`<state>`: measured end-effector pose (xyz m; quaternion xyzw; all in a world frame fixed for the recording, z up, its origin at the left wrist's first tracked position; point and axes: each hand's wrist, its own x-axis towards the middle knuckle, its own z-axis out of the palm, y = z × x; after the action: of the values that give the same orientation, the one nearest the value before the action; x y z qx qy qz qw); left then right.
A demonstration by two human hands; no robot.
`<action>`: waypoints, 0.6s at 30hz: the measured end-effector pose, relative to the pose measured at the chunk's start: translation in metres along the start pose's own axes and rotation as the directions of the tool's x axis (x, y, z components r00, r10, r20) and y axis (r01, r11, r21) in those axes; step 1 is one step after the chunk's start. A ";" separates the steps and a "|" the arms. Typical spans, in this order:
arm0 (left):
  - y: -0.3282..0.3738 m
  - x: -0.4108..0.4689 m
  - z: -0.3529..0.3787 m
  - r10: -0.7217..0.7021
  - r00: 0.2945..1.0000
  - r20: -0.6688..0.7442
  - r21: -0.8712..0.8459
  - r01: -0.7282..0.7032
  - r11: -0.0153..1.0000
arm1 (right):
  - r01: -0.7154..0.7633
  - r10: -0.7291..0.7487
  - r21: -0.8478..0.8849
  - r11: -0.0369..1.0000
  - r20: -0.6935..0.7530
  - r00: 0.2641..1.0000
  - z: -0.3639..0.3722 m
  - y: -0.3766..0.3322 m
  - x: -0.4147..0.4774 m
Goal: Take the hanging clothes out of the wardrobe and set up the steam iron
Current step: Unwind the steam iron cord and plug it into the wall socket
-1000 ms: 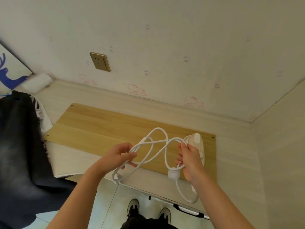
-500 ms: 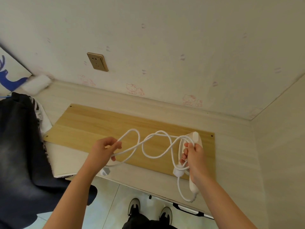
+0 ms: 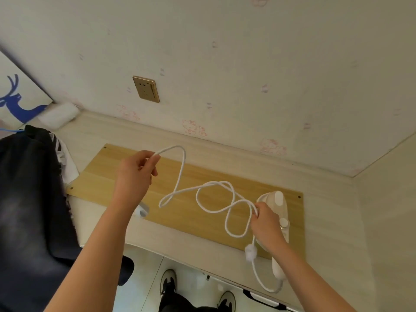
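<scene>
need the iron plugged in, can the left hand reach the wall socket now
Probably yes: nothing stands between the left hand and the wall socket, though it pinches the cord, with the plug dangling below.

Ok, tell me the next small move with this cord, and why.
Probably ease the right hand's grip so the cord can pay out. That hand pinches the cord beside the iron, loops hang between it and the left hand, and the plug dangles below the left wrist, not yet at the socket.
</scene>
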<state>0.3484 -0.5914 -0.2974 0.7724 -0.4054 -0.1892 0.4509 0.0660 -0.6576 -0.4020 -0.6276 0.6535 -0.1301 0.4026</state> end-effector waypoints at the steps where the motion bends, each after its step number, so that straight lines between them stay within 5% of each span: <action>1: 0.000 0.005 -0.003 0.006 1.000 -0.008 -0.053 -0.007 0.999 | -0.006 0.007 -0.044 0.999 0.020 1.000 0.002 -0.003 0.001; 7: -0.007 0.043 -0.026 0.047 0.998 0.043 -0.185 -0.038 0.982 | 0.071 -0.056 -0.212 0.975 0.074 0.996 0.025 -0.058 0.009; 18: -0.029 0.112 -0.090 0.199 0.924 0.328 -0.164 -0.152 0.975 | 0.345 -0.364 0.272 0.898 0.022 0.931 0.106 -0.245 0.016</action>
<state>0.4883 -0.6238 -0.2667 0.6560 -0.5313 -0.3063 0.4400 0.3162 -0.6805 -0.3110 -0.6814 0.4901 -0.2643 0.4750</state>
